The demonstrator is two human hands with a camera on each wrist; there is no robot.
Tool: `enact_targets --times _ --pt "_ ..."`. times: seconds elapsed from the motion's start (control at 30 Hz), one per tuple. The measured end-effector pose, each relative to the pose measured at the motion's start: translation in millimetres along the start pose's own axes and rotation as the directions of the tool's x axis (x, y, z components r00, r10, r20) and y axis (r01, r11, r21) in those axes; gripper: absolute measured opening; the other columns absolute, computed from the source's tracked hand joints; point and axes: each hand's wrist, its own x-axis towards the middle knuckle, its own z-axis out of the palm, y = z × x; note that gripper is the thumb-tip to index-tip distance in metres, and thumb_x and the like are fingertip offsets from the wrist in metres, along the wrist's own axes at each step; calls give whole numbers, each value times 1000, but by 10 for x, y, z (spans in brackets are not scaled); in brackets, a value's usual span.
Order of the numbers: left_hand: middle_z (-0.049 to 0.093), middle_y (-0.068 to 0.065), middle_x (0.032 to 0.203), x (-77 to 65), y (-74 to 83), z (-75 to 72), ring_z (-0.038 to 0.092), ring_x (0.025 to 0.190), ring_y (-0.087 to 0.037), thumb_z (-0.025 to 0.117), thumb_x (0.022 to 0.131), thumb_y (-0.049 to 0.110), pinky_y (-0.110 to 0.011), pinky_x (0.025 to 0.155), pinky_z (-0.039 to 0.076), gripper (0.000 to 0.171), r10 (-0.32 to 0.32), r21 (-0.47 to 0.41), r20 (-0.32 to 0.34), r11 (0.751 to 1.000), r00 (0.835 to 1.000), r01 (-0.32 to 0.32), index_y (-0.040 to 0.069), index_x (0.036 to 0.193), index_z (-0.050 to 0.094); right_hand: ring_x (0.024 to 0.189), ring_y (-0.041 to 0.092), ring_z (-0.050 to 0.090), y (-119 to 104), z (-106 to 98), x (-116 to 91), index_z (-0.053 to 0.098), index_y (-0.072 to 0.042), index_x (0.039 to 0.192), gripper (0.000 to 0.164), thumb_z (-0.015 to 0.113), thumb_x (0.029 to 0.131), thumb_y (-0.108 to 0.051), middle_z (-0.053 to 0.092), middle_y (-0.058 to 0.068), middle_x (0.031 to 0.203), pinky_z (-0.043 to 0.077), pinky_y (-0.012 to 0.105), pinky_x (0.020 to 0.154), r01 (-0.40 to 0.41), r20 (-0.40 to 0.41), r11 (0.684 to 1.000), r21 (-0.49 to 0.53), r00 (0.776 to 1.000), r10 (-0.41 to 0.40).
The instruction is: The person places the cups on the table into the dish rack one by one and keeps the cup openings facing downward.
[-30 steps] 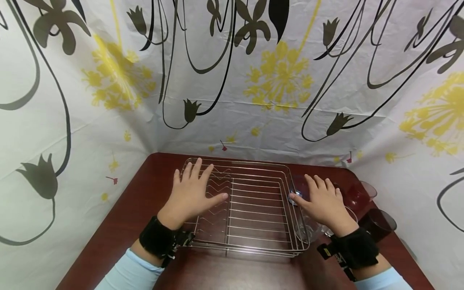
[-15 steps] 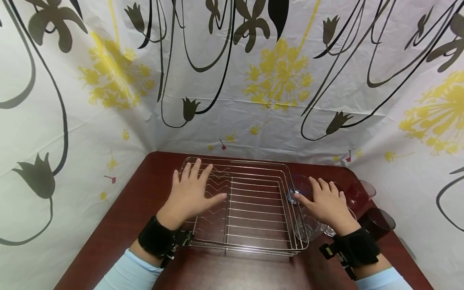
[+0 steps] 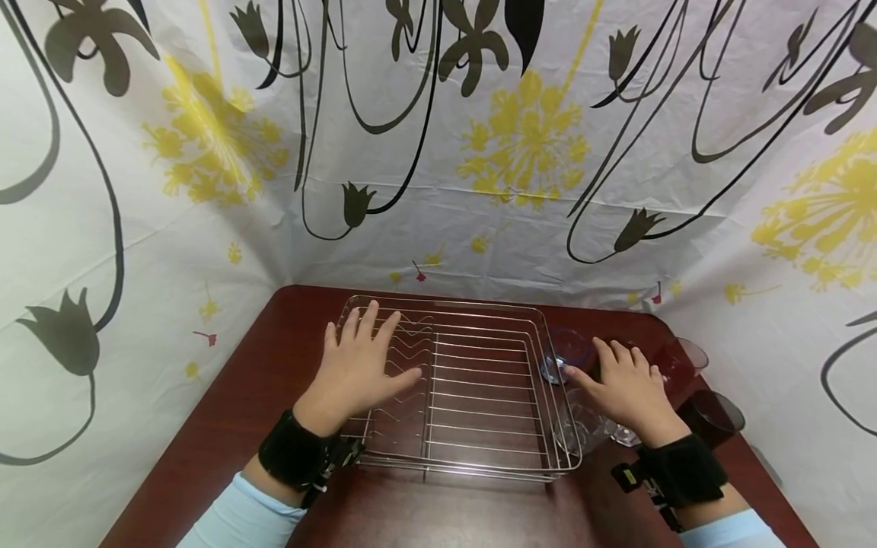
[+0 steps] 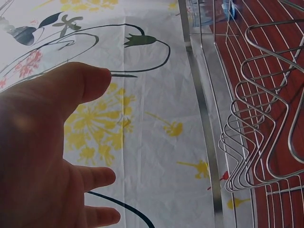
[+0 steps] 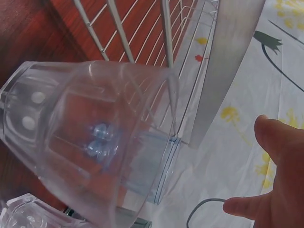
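Note:
A wire dish rack (image 3: 486, 396) stands on the dark red table. My left hand (image 3: 359, 369) hovers over its left side with the fingers spread and nothing in them; the left wrist view shows wavy wire dividers (image 4: 256, 104) beside that hand. To the rack's right, my right hand (image 3: 623, 388) is above several cups, fingers apart and holding nothing. Nearest to it are a clear cup (image 5: 85, 123), seen large in the right wrist view, and a bluish cup (image 3: 567, 346) behind. A red cup (image 3: 685, 361) and a dark cup (image 3: 712, 418) are farther right. My right hand partly hides others.
A patterned curtain (image 3: 411, 167) with grey and yellow flowers surrounds the table at the back and sides. The table (image 3: 493, 510) shows in front of the rack and along its left side.
My right hand has drifted slightly right, away from the rack, uncovering more of the bluish cup. My left hand keeps its place over the rack. The cups and rack have stayed put.

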Motion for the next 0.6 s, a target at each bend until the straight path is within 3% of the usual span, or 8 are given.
enact_targets --times 0.6 --pt "12 -17 167 -10 28 61 15 151 -46 60 84 72 -72 116 8 100 12 -8 12 1000 1000 -12 21 161 23 136 66 18 267 58 -107 29 2 154 98 36 94 -75 26 39 151 15 81 102 -20 31 1000 -4 999 20"
